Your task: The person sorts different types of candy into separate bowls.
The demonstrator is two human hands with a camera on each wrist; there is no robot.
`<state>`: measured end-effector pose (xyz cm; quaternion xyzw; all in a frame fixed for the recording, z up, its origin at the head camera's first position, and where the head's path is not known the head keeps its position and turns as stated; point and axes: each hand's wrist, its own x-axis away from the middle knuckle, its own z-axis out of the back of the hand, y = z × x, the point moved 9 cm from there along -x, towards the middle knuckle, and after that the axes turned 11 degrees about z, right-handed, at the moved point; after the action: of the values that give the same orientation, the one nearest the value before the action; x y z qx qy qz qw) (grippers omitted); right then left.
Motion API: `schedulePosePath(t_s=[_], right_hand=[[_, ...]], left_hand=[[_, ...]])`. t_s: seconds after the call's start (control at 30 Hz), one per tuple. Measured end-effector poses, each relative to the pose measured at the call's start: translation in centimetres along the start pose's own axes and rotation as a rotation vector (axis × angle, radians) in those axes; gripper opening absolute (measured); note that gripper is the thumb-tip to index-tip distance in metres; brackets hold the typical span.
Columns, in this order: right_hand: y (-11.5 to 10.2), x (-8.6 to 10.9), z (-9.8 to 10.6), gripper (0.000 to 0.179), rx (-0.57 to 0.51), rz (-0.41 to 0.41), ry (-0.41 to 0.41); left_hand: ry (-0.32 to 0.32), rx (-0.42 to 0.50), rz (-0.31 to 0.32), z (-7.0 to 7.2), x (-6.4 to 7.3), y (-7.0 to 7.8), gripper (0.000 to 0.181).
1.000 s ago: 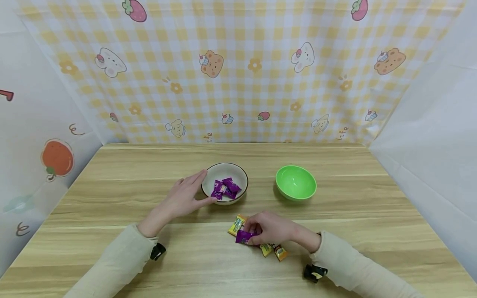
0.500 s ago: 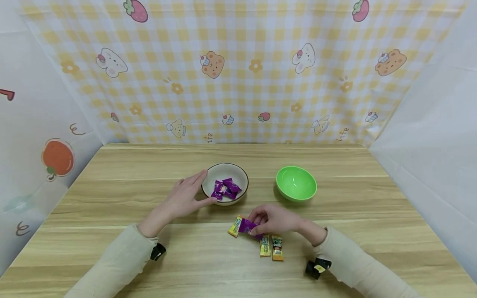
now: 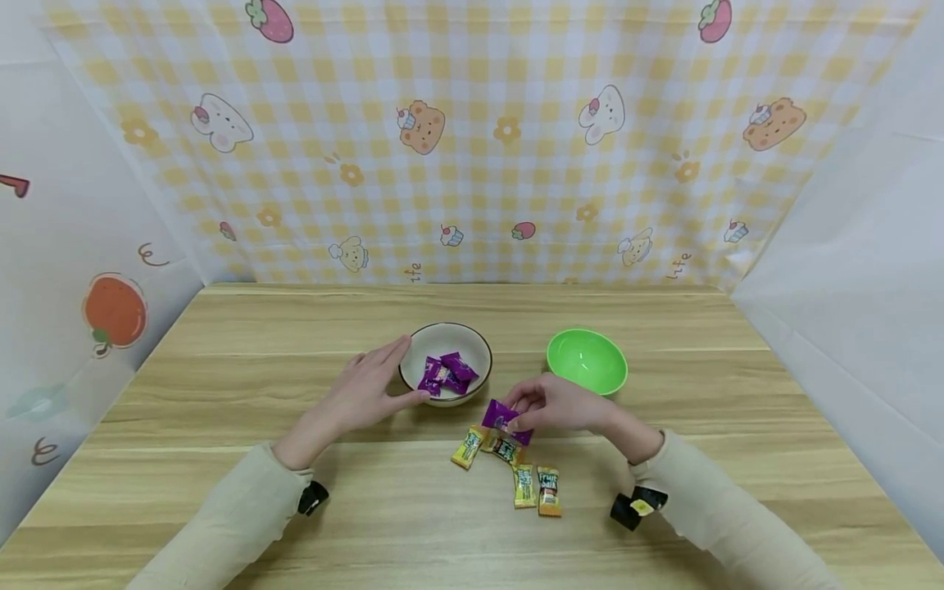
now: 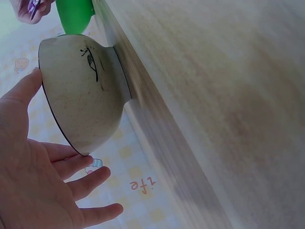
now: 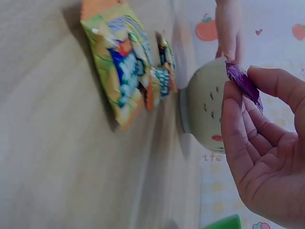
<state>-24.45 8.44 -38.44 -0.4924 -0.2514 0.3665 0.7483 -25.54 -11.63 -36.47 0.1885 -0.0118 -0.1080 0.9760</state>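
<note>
My right hand (image 3: 564, 403) pinches a purple-wrapped candy (image 3: 500, 418) between thumb and fingers, held over the yellow-and-orange candies (image 3: 504, 448). The right wrist view shows that purple candy edge-on at the fingertips. My left hand (image 3: 361, 392) touches the rim of a cream bowl with a dark edge (image 3: 446, 334), thumb and fingers spread and fairly straight. Inside this bowl lie several purple candies (image 3: 459, 366). Seen from the left wrist, the bowl's outer side (image 4: 78, 95) has a small dark drawing, and its foot stands on the wooden table.
A bright green bowl (image 3: 586, 365) stands right of the cream bowl, just behind my right hand. Several yellow wrapped candies (image 3: 524, 486) lie on the table in front. A checked cloth (image 3: 472, 164) hangs at the table's back edge.
My right hand has lifted the purple candy from among the yellow ones and carried it away from me toward the bowls, uncovering the yellow candies. My left hand has stayed at the cream bowl.
</note>
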Motion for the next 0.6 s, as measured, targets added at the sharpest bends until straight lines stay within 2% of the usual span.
schedulePosePath(t_s=[0.23, 0.43, 0.6], right_hand=[[-0.7, -0.2, 1.8, 0.029, -0.006, -0.034, 0.064], [-0.8, -0.8, 3.4, 0.03, -0.013, -0.082, 0.151], [-1.0, -1.4, 3.9, 0.029, -0.024, -0.056, 0.181]], left_hand=[[-0.011, -0.001, 0.005, 0.0, 0.0, 0.0, 0.094], [-0.018, 0.001, 0.009, 0.0, 0.1, -0.1, 0.094], [-0.012, -0.002, 0.007, 0.0, 0.0, 0.0, 0.092]])
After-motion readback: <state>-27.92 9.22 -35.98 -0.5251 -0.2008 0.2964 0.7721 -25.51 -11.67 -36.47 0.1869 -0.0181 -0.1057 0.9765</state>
